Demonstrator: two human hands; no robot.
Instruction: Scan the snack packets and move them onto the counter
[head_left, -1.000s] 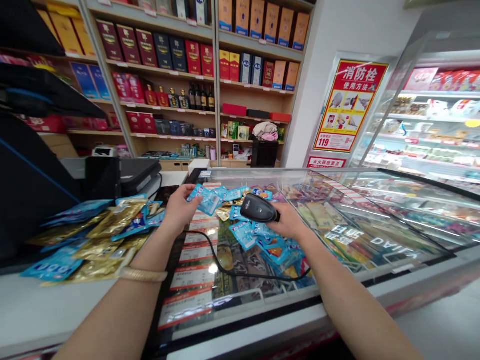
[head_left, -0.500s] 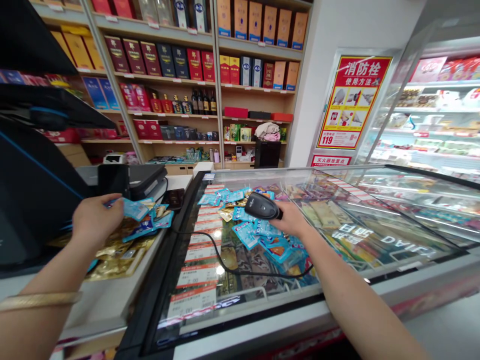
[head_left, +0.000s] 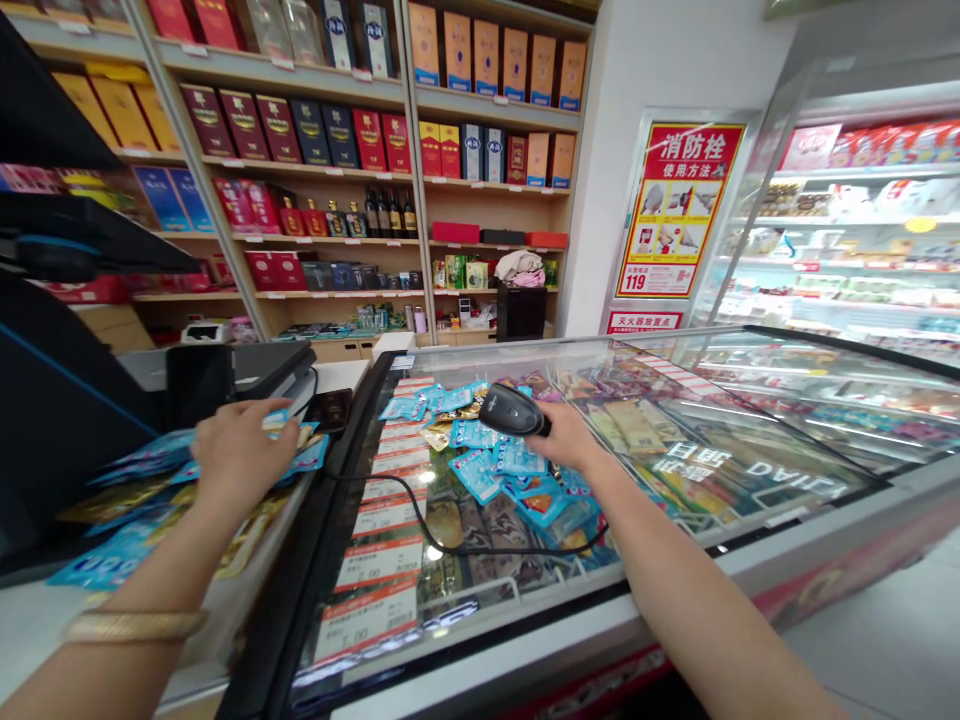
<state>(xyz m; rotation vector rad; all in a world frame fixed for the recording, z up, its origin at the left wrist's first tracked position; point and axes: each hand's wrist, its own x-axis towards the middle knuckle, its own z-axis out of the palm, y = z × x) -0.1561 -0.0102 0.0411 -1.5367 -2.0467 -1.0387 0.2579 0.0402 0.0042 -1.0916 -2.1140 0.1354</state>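
Observation:
My right hand [head_left: 562, 435] is wrapped around the handle of a black barcode scanner [head_left: 511, 410]. I hold it over several blue snack packets [head_left: 478, 474] spread on the glass freezer top [head_left: 442, 625]. My left hand [head_left: 246, 450], fingers curled, is over the counter to the left. A small blue packet [head_left: 274, 420] shows between its thumb and fingers. Beneath and beside that hand, more blue packets [head_left: 112, 550] and gold packets [head_left: 244, 535] lie in a pile. My palm and forearm hide part of this pile.
The scanner's black cable [head_left: 480, 550] loops across the freezer glass. A dark monitor [head_left: 67, 240] and black machine stand at the left. A dark wallet-like object [head_left: 334, 408] lies at the counter's edge. Shelves of boxes and bottles [head_left: 390, 212] line the back wall.
My left hand has moved right relative to the counter. Blue packets now lie spread over the gold ones on its left. The scanner stays over the freezer; the view has shifted slightly.

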